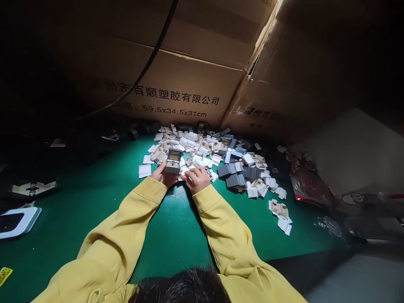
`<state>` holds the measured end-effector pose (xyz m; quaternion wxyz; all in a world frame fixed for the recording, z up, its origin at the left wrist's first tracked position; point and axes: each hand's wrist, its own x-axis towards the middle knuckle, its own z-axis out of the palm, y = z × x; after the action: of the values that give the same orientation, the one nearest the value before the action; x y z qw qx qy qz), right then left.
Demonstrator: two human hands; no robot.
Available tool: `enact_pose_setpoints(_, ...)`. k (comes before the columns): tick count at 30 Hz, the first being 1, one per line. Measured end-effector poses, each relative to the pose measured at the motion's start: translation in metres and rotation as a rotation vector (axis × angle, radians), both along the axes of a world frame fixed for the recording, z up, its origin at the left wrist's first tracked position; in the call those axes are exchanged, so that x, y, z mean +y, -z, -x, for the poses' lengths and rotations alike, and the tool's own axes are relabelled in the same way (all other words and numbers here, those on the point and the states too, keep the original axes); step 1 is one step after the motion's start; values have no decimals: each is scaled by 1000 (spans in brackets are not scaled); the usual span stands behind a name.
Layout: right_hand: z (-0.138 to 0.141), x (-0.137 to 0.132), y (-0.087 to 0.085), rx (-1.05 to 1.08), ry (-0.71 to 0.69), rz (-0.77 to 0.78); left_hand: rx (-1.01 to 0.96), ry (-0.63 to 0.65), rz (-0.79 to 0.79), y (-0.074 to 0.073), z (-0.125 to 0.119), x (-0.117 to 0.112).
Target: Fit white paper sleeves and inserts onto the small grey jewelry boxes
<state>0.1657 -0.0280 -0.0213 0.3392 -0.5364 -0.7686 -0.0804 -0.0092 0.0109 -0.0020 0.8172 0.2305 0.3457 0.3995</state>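
My left hand (pixel 164 174) is wrapped round a small dark grey box (pixel 173 161), holding it tilted up above the green table. The box has a brownish, window-like upper part and a pale lower strip with dark marks; its exact kind is unclear. Just to its right, my right hand (pixel 198 179) has its fingers curled and drawn together, close to the box's lower right corner. Whatever its fingertips may pinch is too small to make out. Beyond both hands spreads a heap of folded white card pieces (pixel 188 143), with several dark grey boxes (pixel 236 181) at its right side.
Large cardboard cartons (pixel 189 84) stand behind the green table (pixel 170 235), and a black cable (pixel 151 57) hangs before them. At left lie a white-rimmed device (pixel 30 221) and an open box (pixel 33 188). Red and clear plastic packaging (pixel 311 185) lies at right.
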Motion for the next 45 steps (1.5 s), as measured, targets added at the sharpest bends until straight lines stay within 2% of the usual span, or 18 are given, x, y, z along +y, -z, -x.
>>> enact_pose_setpoints(5, -11, 6, -8, 280, 48, -13, -28, -52, 4, -3, -4, -3)
enact_pose_setpoints(7, -17, 9, -13, 391, 55, -19, -8, -26, -12, -4, -4, -4)
enact_pose_setpoints(10, -21, 10, -18, 447, 32, -22, 39, 15, -42, -5, -4, -5)
enact_pose_setpoints(17, -11, 9, -12, 376, -118, 14, 130, 165, -101, -4, -6, -12)
enact_pose_setpoints(21, -8, 10, -8, 323, -150, -40, 115, 173, -128, 3, -8, -13)
enact_pose_setpoints(23, -8, 10, -7, 285, -164, -19, 121, 165, -135, 6, -9, -12)
enact_pose_setpoints(28, -10, 10, -8, 202, -126, 42, 126, 162, -140, 7, -9, -11)
enact_pose_setpoints(34, -9, 9, -9, 134, -158, 111, 143, 172, -147, 10, -7, -9)
enact_pose_setpoints(45, -5, -2, -17, 81, -31, 140, 196, 206, -245, 15, -10, -11)
